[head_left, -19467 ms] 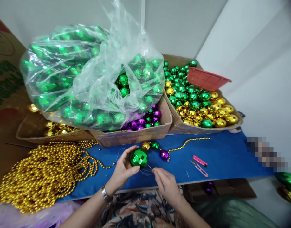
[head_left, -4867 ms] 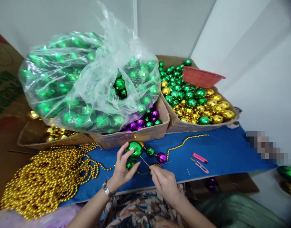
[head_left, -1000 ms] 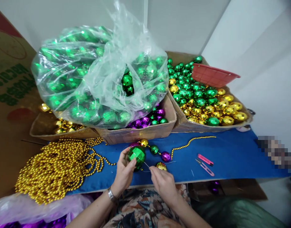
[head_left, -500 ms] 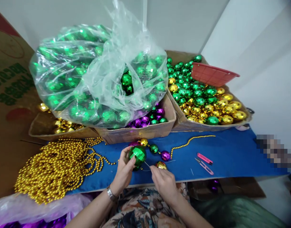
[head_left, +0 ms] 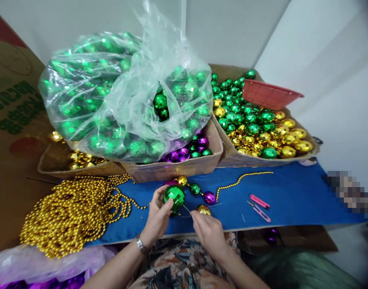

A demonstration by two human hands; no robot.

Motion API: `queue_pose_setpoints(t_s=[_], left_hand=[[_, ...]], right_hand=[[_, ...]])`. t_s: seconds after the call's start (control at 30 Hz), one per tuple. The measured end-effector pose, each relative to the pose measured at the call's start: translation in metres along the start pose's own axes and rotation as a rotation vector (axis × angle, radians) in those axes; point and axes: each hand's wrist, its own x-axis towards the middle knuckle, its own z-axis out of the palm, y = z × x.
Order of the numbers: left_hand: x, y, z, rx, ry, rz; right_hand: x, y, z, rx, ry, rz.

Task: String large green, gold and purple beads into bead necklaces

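Note:
A large, shiny green faceted bead (head_left: 174,195) is gripped between the thumb and fingers of my left hand (head_left: 159,213). My right hand (head_left: 208,231) pinches a thin, pale string or needle (head_left: 187,208) that runs to the bead's lower right side; which of the two it is I cannot tell. Behind the hands lie strung beads: a gold bead (head_left: 182,180), a green bead (head_left: 195,188) and a purple bead (head_left: 209,197). Another gold bead (head_left: 204,210) sits just beyond my right fingers, partly hidden. A short gold bead chain (head_left: 244,174) trails to the right from the purple bead.
Pink snips (head_left: 259,211) and a pink cutter (head_left: 259,201) lie on the blue cloth (head_left: 295,192). At left is a heap of gold bead chain (head_left: 63,216). Behind stand a cardboard box (head_left: 174,170) under a plastic bag (head_left: 126,96) and a bead box with a red basket (head_left: 271,94).
Both hands and the green bead keep nearly the same position. The whole view has shifted very slightly; nothing has been taken up or let go.

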Motion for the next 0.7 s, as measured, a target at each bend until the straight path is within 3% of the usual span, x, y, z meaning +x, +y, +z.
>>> queue_pose_setpoints(t_s=[0.33, 0.7], left_hand=[[0.0004, 0.0032, -0.0009, -0.02, -0.044, -0.001], [-0.0003, -0.002, -0.001, -0.085, -0.034, -0.007]], right_hand=[[0.0027, 0.003, -0.0015, 0.056, -0.051, 0.001], [0.0021, -0.0055, 0.001, 0.118, -0.012, 0.094]])
